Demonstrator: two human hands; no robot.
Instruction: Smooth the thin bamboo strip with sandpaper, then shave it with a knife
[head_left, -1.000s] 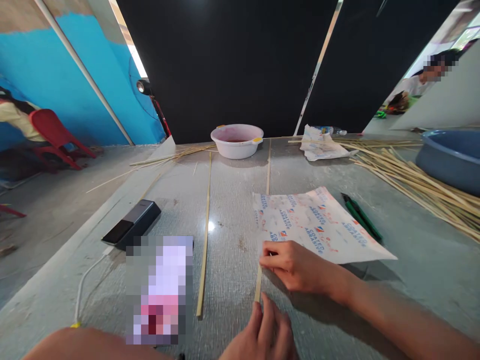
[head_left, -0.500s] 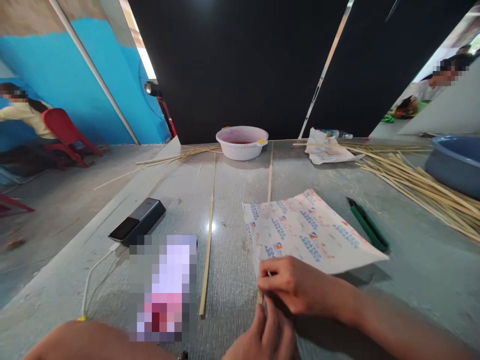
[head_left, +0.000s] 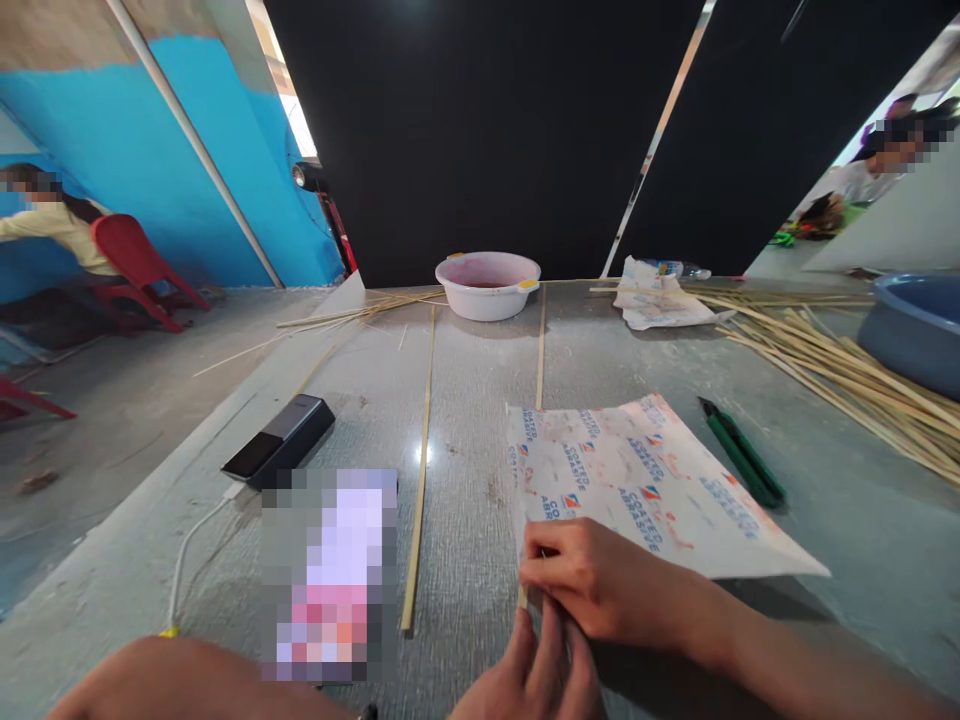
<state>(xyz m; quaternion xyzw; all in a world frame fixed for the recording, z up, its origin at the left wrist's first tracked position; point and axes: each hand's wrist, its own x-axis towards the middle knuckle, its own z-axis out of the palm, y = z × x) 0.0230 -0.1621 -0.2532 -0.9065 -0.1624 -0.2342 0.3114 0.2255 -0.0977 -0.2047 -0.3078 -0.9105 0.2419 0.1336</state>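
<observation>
A thin bamboo strip (head_left: 541, 350) runs from the back of the table, under a sheet of sandpaper (head_left: 607, 470), toward my hands. My right hand (head_left: 581, 575) is closed in a pinch on the sheet's near left corner, over the strip. The sheet lies printed backing up, its right side raised a little. Just below, my left hand (head_left: 532, 665) has its fingers closed on the near end of the strip, which shows only briefly between the two hands. A second bamboo strip (head_left: 420, 480) lies to the left, untouched.
A phone (head_left: 341, 560) and a power bank (head_left: 279, 442) with a white cable lie left. On the right are a green utility knife (head_left: 742, 455), a pile of bamboo strips (head_left: 847, 370) and a blue basin (head_left: 915, 330). A white basin (head_left: 487, 300) and crumpled paper (head_left: 656, 300) stand behind.
The sandpaper has swung so that its right side reaches farther right and nearer me. Both hands stay close to the same place, still closed.
</observation>
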